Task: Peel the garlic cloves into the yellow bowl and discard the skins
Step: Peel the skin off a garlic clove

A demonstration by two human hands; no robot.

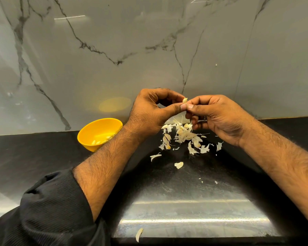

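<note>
Head view. Your left hand (149,110) and right hand (215,116) meet above the black counter (43,153), just in front of the marble backsplash (114,50). Both pinch one garlic clove (185,100) between thumb and fingertips; the remaining fingers of each hand curl inward. The clove is small and mostly hidden by your fingers. Only its pale upper end shows, poking up and slightly right above the two thumbnails, so its long axis looks roughly upright, tilted a little toward the right hand. The lower end you cannot see.

Directly beneath your hands, a loose heap of papery skins (183,135) lies on the counter, with stray flakes scattered nearer to you and one larger piece (139,234) at the counter's near edge.

The yellow bowl (89,134) sits left of the heap, just beside your left forearm, close to the backsplash. Peeled cloves (96,142) lie in its bottom, long axes running roughly left to right.

A dark ribbed sleeve (52,210) is pushed up your left arm; your right forearm is bare.
</note>
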